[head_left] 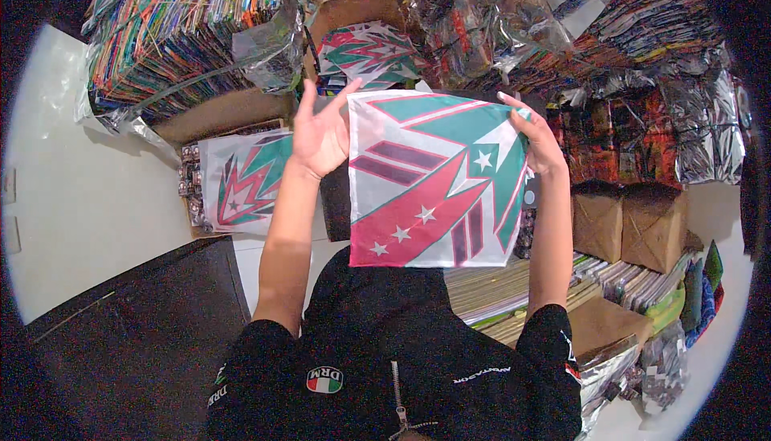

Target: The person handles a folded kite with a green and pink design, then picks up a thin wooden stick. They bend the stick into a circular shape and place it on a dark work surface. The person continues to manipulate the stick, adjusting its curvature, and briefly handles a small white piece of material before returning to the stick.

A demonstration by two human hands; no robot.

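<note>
Hanging between both hands [543, 145], starred sheet [434, 192], upper right corner pinched

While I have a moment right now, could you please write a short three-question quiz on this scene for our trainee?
1. True or false: The left hand has its fingers spread, while the right hand grips the upper right of the white, green and red printed cloth.
2. How many white stars show in the cloth's red band? A) one B) three C) six
3. Fill in: The two box-shaped, brown-wrapped bundles stand side by side on the person's ____ side.

Key: 1. True. 2. B. 3. right.
</note>
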